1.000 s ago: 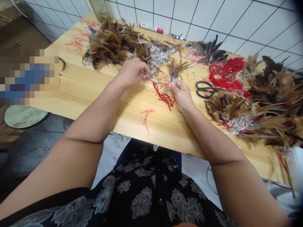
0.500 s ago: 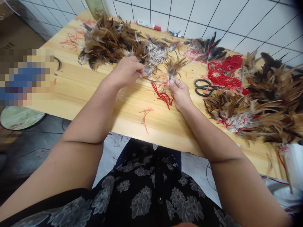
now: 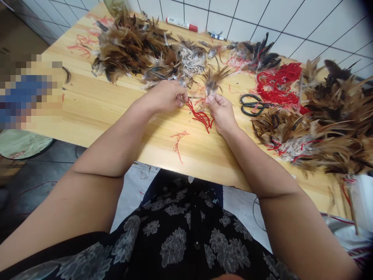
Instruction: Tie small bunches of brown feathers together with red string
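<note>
My right hand (image 3: 223,112) pinches the base of a small bunch of brown feathers (image 3: 215,81), whose tips fan out away from me. To its left, my left hand (image 3: 171,96) is closed with thumb and fingertips together. A thin dark line shows just beyond those fingertips, too fine to name, and what they grip is hidden. Short lengths of red cord (image 3: 202,118) lie on the wooden table (image 3: 145,146) between and just below the hands. Pale red thread scraps (image 3: 178,142) lie nearer the front edge.
Black-handled scissors (image 3: 252,105) lie right of my right hand, beside a heap of red cord (image 3: 279,83). Feather piles cover the back left (image 3: 131,46) and the right side (image 3: 291,136). A red-capped marker (image 3: 182,24) rests by the tiled wall (image 3: 262,15).
My left hand has moved right and slightly toward me, closer to the red cord lengths and my right hand. The right hand keeps its pinch on the feather bunch.
</note>
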